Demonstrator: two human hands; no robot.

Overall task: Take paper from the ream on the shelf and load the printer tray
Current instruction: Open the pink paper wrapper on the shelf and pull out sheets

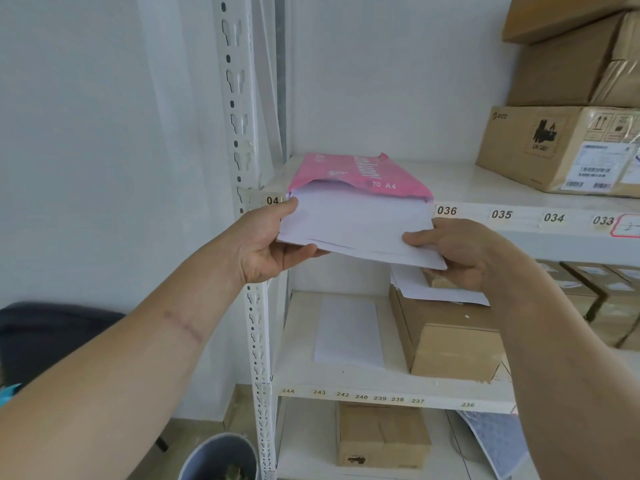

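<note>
A pink-wrapped A4 ream lies on the white shelf, its near end open. A stack of white paper sticks halfway out of the wrapper over the shelf edge. My left hand grips the stack's left corner, thumb on top and fingers beneath. My right hand pinches the stack's right near corner. No printer or tray is in view.
Cardboard boxes are stacked at the right of the same shelf. The shelf below holds a loose white sheet, a brown box with papers on it, and more boxes. A perforated upright stands left; a grey bin sits on the floor.
</note>
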